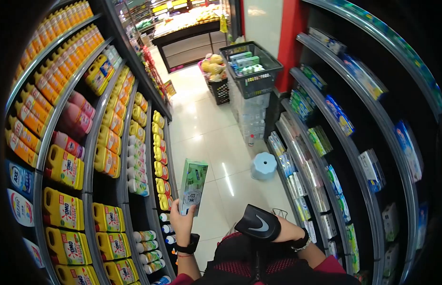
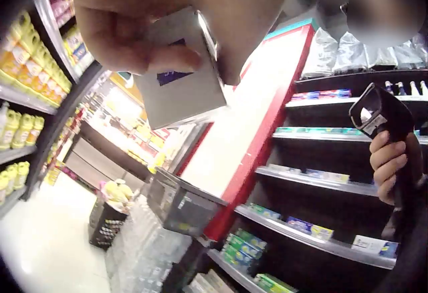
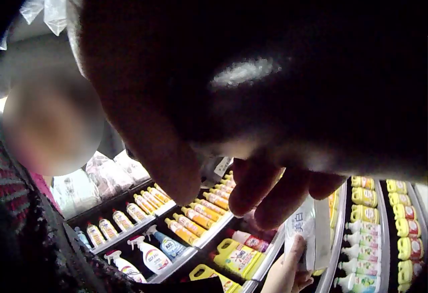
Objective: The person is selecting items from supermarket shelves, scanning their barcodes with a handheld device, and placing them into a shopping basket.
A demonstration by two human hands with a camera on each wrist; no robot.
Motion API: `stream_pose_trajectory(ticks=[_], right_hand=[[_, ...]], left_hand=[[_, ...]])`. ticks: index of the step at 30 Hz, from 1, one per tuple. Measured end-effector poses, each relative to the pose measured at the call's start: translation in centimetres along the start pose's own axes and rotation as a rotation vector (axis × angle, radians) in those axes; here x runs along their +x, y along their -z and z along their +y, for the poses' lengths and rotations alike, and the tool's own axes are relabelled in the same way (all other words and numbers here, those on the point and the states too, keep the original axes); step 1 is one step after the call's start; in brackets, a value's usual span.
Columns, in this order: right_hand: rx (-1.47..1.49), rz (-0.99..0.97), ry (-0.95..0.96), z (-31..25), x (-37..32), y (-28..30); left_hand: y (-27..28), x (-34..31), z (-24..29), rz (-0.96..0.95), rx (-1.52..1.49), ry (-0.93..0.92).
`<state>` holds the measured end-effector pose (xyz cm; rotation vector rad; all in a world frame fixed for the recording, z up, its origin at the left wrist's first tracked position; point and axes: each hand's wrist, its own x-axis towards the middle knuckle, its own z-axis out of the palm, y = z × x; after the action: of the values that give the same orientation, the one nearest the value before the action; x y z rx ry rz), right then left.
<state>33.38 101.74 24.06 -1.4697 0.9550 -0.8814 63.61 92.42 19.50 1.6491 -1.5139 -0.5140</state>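
My left hand (image 1: 183,222) grips the lower end of a slim green and silver toothpaste box (image 1: 194,180), thumb across its front, and holds it up over the aisle. In the left wrist view the pale end of the box (image 2: 184,96) faces the camera. My right hand (image 1: 289,231) grips a black barcode scanner (image 1: 260,223) by its handle, close before my body and to the right of the box. In the left wrist view the fingers (image 2: 388,166) curl round the scanner's handle. The scanner's dark body fills much of the right wrist view.
Shelves of yellow detergent jugs (image 1: 64,213) line the left side, and shelves of boxed goods (image 1: 339,114) the right. A dark basket (image 1: 251,88) with boxes sits on stacked bottled water (image 1: 249,114). A blue stool (image 1: 263,166) stands on the tiled floor (image 1: 202,128).
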Motion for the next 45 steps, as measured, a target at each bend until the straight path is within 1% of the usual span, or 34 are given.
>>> stream_pose_trajectory(ticks=[1, 2, 3, 4, 6, 7, 8, 10, 11, 12, 14, 16, 18, 19, 20, 22, 24, 26, 27, 28, 30, 31, 32, 34, 35, 37, 38, 40, 41, 42, 44, 45], right_hand=[[-0.006, -0.06, -0.027, 0.0, 1.0, 0.1], [-0.007, -0.078, -0.03, -0.1, 2.1, 0.4], [-0.015, -0.118, -0.083, -0.3, 3.3, 0.7], [-0.024, -0.158, -0.136, -0.3, 4.3, 1.0], [0.005, -0.18, -0.109, 0.2, 6.0, 1.6], [0.033, -0.191, -0.084, 0.5, 6.8, 2.1], [0.063, -0.198, -0.049, 0.9, 7.9, 2.5], [0.076, -0.192, -0.036, 2.0, 10.0, 3.8], [0.086, -0.175, -0.034, 2.6, 11.1, 4.6], [0.083, -0.177, -0.015, 3.0, 12.6, 5.5], [0.082, -0.184, -0.059, 3.7, 15.5, 7.5], [0.077, -0.192, -0.048, 4.8, 18.6, 9.7], [0.18, -0.044, 0.075, 5.2, 21.8, 12.2], [0.094, -0.003, 0.08, 5.1, 23.3, 13.8], [0.095, 0.005, 0.092, 5.4, 24.8, 15.4], [0.091, 0.121, 0.039, 5.8, 27.3, 18.7], [0.016, 0.209, 0.051, 5.8, 29.8, 22.2], [0.015, 0.311, 0.061, 6.2, 31.8, 25.1], [0.078, 0.348, -0.011, 6.7, 32.8, 26.5], [0.157, 0.382, -0.001, 7.1, 33.9, 27.8], [0.059, 0.557, 0.121, 6.5, 35.6, 29.6], [0.209, 0.525, 0.027, 7.6, 36.1, 30.1], [0.254, 0.501, -0.036, 8.0, 36.3, 30.9], [0.288, 0.59, -0.003, 8.4, 37.3, 31.7], [0.287, 0.604, -0.016, 8.5, 37.9, 32.5], [0.131, 0.657, 0.028, 9.0, 39.2, 34.1], [0.131, 0.673, 0.019, 9.4, 40.0, 34.8], [0.103, 0.642, -0.071, 10.3, 41.4, 36.4], [0.151, 0.674, -0.131, 10.8, 42.4, 36.9], [0.149, 0.7, -0.13, 11.1, 43.4, 37.5], [0.06, 0.866, -0.038, 11.4, 45.9, 38.8], [0.247, 0.883, -0.076, 12.2, 47.0, 39.2]], left_hand=[[0.5, -0.1, -1.2, 0.011, 0.002, 0.014], [0.9, -0.5, -2.4, 0.058, 0.068, 0.061], [1.3, -0.5, -3.3, 0.102, 0.134, 0.1], [1.5, -0.6, -4.0, 0.11, 0.137, 0.106], [1.9, -0.7, -3.6, 0.121, 0.053, 0.26], [1.5, -1.0, -3.7, 0.191, 0.081, 0.232], [1.4, -0.5, -4.1, 0.202, 0.085, 0.227], [1.0, 0.8, -4.8, 0.176, 0.27, 0.213], [0.7, 1.9, -5.2, 0.165, 0.284, 0.188], [0.3, 3.2, -4.5, 0.169, 0.34, 0.189], [-1.0, 6.2, -3.5, 0.171, 0.32, 0.22], [-2.9, 9.6, -3.8, 0.215, 0.323, 0.141], [-5.1, 14.0, -3.0, 0.198, 0.307, 0.147], [-6.4, 16.6, -2.2, 0.209, 0.307, 0.131], [-7.8, 19.3, -1.2, 0.179, 0.304, 0.099], [-10.4, 24.7, 1.5, 0.14, 0.305, 0.06], [-12.9, 30.0, 4.0, 0.017, 0.243, -0.007], [-15.4, 33.8, 4.8, -0.029, 0.206, -0.015], [-16.6, 35.6, 4.9, -0.031, 0.169, -0.026], [-17.8, 37.3, 5.0, -0.034, 0.133, -0.037], [-20.0, 39.7, 5.6, -0.078, 0.123, -0.032], [-21.0, 41.2, 5.8, -0.084, 0.148, -0.054], [-22.2, 42.4, 5.8, -0.086, 0.168, -0.069], [-24.7, 45.3, 5.5, -0.149, 0.194, -0.069], [-26.1, 46.9, 5.6, -0.177, 0.127, -0.077], [-28.8, 50.1, 6.8, -0.245, 0.015, -0.105], [-30.4, 51.9, 7.0, -0.262, 0.013, -0.108], [-33.7, 55.6, 7.1, -0.327, -0.124, -0.151], [-34.9, 57.7, 8.5, -0.369, -0.114, -0.201], [-36.3, 59.8, 9.5, -0.388, -0.121, -0.217], [-39.4, 64.0, 11.4, -0.461, -0.168, -0.236], [-41.2, 66.6, 12.0, -0.44, -0.109, -0.377]])
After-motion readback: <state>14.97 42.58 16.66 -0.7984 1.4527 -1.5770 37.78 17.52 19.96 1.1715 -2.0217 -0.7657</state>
